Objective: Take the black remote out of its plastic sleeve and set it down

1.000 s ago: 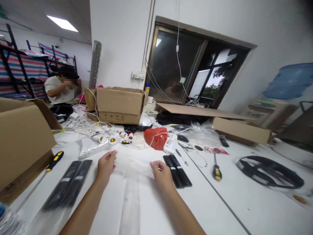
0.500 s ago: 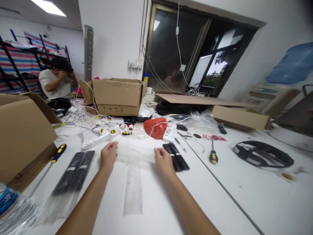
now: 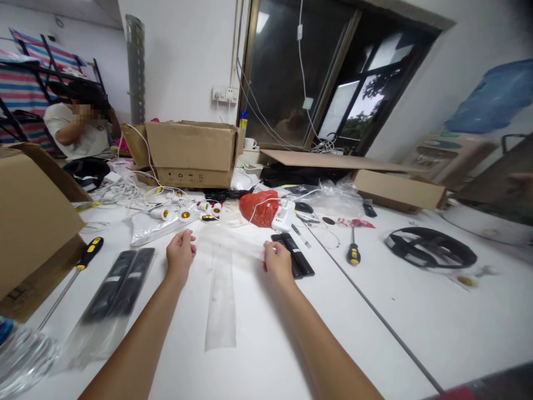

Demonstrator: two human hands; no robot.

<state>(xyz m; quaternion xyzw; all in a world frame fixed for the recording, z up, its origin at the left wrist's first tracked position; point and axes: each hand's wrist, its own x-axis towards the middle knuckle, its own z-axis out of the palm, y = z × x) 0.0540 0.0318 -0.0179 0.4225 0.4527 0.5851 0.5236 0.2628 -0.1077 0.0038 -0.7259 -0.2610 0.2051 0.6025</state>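
Observation:
A long clear plastic bag [image 3: 231, 244] stretches sideways between my hands, just above the white table. My left hand [image 3: 180, 253] pinches its left end with closed fingers. At the other end, my right hand [image 3: 278, 261] pinches the plastic between thumb and fingers. Below them a second clear plastic bag [image 3: 221, 311] lies flat on the table, pointing toward me. Two black strips [image 3: 297, 255] rest just behind my right hand, partly hidden by it. To the left of my left arm lie two bagged black strips [image 3: 119, 289] side by side.
Screwdrivers lie at left [image 3: 89, 255] and right [image 3: 353, 253]. Cardboard boxes [image 3: 187, 147] stand at the back and left. Lamp sockets [image 3: 185, 214], a red bag [image 3: 259, 208], a white power strip [image 3: 284, 216] and a black ring [image 3: 431, 247] occupy the table. A person [image 3: 79, 125] sits at far left.
The camera view has shifted slightly, so the scene sits higher and further left. The bag between my hands now slants down toward the right. A blurred hand appears at the right edge.

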